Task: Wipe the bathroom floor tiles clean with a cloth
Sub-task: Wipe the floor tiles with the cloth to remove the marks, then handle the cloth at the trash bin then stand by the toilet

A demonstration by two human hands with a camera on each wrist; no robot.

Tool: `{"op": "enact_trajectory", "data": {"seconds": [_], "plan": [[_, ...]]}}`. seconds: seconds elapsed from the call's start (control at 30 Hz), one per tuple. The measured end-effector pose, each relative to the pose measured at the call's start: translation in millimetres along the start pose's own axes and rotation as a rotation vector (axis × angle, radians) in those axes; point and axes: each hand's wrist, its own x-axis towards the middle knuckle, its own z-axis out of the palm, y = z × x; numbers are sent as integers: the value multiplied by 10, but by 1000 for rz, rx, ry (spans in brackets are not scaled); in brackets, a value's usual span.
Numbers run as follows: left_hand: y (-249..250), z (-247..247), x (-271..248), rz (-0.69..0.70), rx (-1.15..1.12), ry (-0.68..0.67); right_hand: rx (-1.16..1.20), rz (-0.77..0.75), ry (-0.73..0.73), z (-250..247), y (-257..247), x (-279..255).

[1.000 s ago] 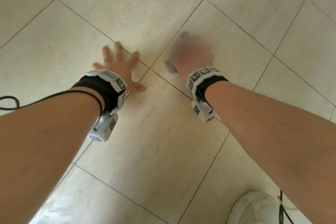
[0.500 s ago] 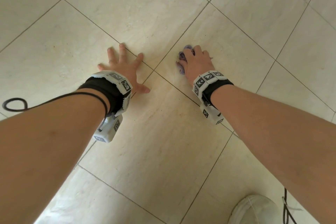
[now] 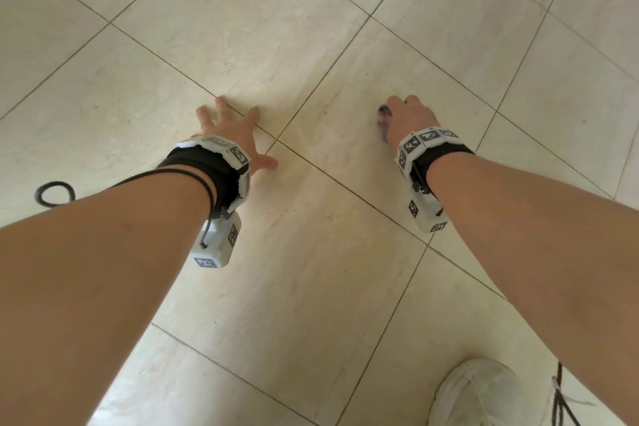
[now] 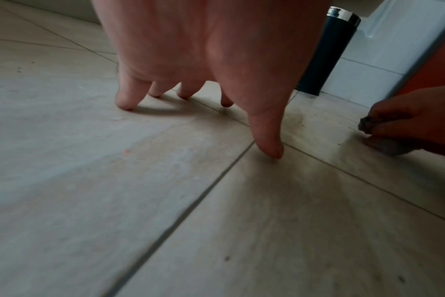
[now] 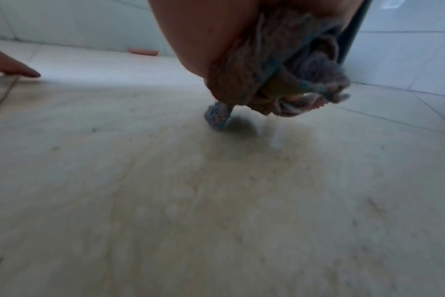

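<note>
A bunched purple-grey cloth (image 3: pixel 383 124) (image 5: pixel 290 80) (image 4: pixel 384 144) is gripped in my right hand (image 3: pixel 408 117), which presses it down on a beige floor tile (image 3: pixel 397 86). Most of the cloth is hidden under the hand in the head view. In the right wrist view one corner of the cloth hangs to the tile, and the tile below looks damp and streaked. My left hand (image 3: pixel 228 128) (image 4: pixel 198 112) is spread flat, fingertips and thumb on the floor across a grout line, a tile's width left of the cloth. It holds nothing.
A dark cylindrical bin with a chrome rim (image 4: pixel 325 54) stands by the white tiled wall (image 4: pixel 384 60), next to an orange panel (image 4: pixel 429 66). My white shoe (image 3: pixel 480 391) is at the lower right. A black cable loop (image 3: pixel 55 194) lies on the floor at left.
My right hand has slid the cloth to the right, away from the grout crossing and the left hand. The left hand has stayed planted on the floor.
</note>
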Motion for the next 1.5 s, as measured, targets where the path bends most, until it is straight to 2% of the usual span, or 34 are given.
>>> {"op": "enact_trajectory", "data": {"seconds": [0.17,0.33,0.47,0.6,0.73,0.87,1.07,1.23,1.33,1.5], "plan": [[248,-138,14,84,-32,45,92,-54,102,-137,-96,67],[494,-441,72,117,43,171,232,-119,177,-340,-178,158],[679,-768,-11,108,96,225,258,-148,193,-729,-148,139],[881,-1221,-437,83,58,240,259,-156,173,-1303,-64,-81],[1080,-1859,-1073,43,61,211,279,-119,112,-2062,61,-505],[1369,-2736,-1668,59,93,210,267,-98,82,-3034,225,-932],[2043,-4100,-2473,99,84,210,319,-80,108,-4578,540,-1471],[2646,-5061,-3068,122,105,210,361,-84,76,-5666,911,-1839],[2954,-5632,-3322,128,66,245,333,-108,58,-6294,1110,-1967],[3242,-6335,-3460,182,21,344,415,-115,154,-7054,1204,-1885]]}}
